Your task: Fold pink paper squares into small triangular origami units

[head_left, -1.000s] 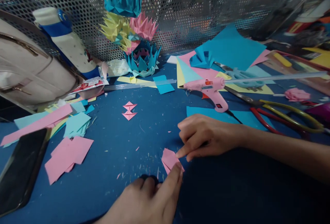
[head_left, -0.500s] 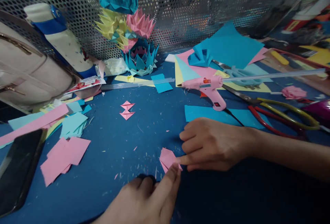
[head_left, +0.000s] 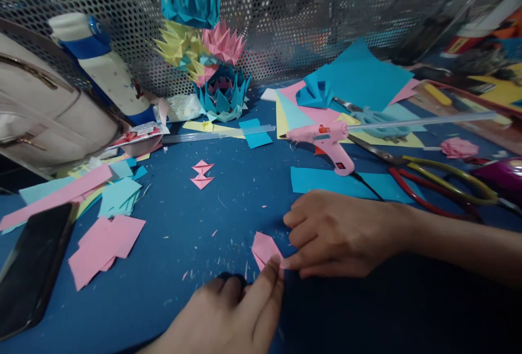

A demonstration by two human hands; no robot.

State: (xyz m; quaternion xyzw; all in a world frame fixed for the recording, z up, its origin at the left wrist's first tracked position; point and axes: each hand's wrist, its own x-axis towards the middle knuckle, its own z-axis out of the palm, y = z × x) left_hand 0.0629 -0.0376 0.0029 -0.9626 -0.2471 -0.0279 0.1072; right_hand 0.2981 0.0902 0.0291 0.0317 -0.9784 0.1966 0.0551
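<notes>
A small folded pink paper (head_left: 265,249) lies on the blue table at the lower middle. My left hand (head_left: 232,316) presses its lower right part with an outstretched index finger, the other fingers partly curled. From the right, my right hand (head_left: 334,234) touches the paper's right edge with a fingertip; its upper fingers are curled and nothing shows in them. Two small folded pink pieces (head_left: 202,174) lie farther back. Pink paper squares (head_left: 106,248) are piled at the left.
A pink glue gun (head_left: 324,139) lies behind my right hand, with red and yellow handled scissors (head_left: 448,180) beside it. A phone (head_left: 35,267) is at the left edge. Origami flowers (head_left: 222,93), a bottle (head_left: 110,71) and a bag (head_left: 49,98) stand at the back.
My right index fingertip has slid slightly down along the paper's right edge. My left hand stays pressed on the paper. The view has shifted a little.
</notes>
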